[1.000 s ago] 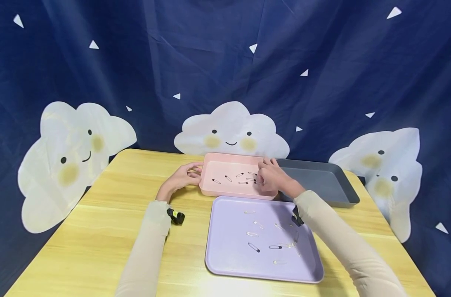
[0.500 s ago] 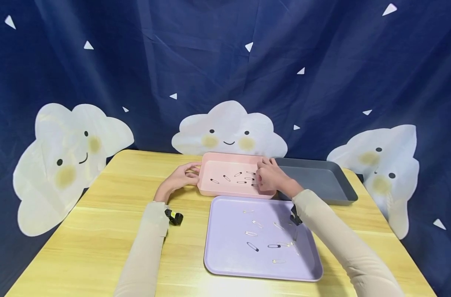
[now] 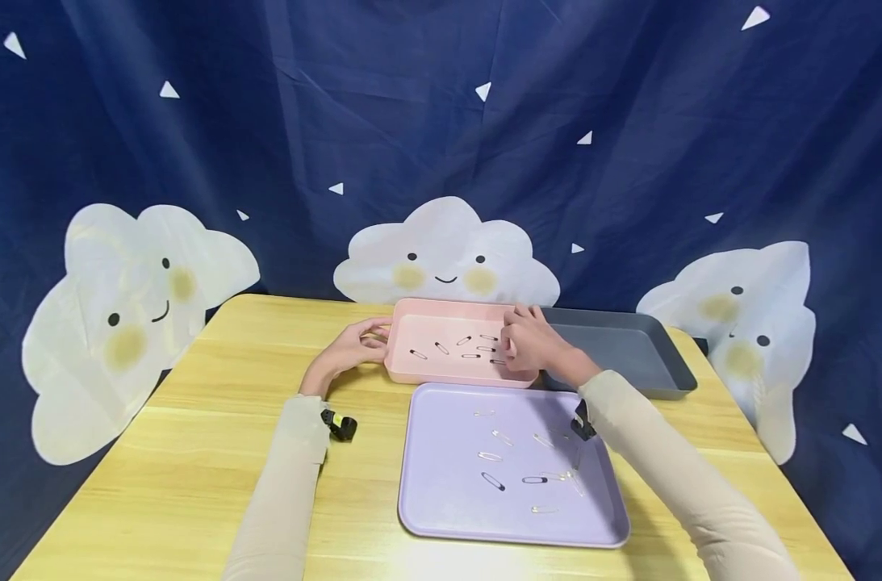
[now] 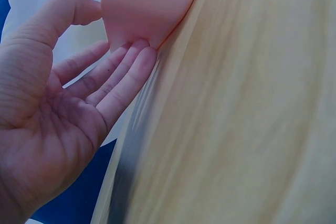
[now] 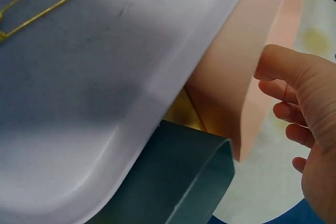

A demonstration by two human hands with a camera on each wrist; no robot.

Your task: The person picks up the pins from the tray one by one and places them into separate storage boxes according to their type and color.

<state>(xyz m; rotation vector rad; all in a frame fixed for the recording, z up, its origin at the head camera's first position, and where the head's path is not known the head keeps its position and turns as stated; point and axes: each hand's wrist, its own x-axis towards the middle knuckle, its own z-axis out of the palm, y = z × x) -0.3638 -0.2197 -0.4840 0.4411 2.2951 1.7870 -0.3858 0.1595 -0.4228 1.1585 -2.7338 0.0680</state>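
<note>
A sideways brush of the right hand point(image 3: 538, 340) could have scattered the pins point(image 3: 442, 349), so close did they lie; a push from the left hand point(image 3: 348, 347) might have skewed the pink tray point(image 3: 422, 324). The pins lay inside it, left of the right hand's curled fingers, whose hold, if any, was hidden. The left fingers, apart from the thumb, touched the tray's end.

The head view looks forward and down from behind and above the left hand point(image 3: 346, 349) and right hand point(image 3: 537, 343), well back. Each wrist view looks from close by at its own hand; all three share the pink tray point(image 3: 441, 325) between the hands.
</note>
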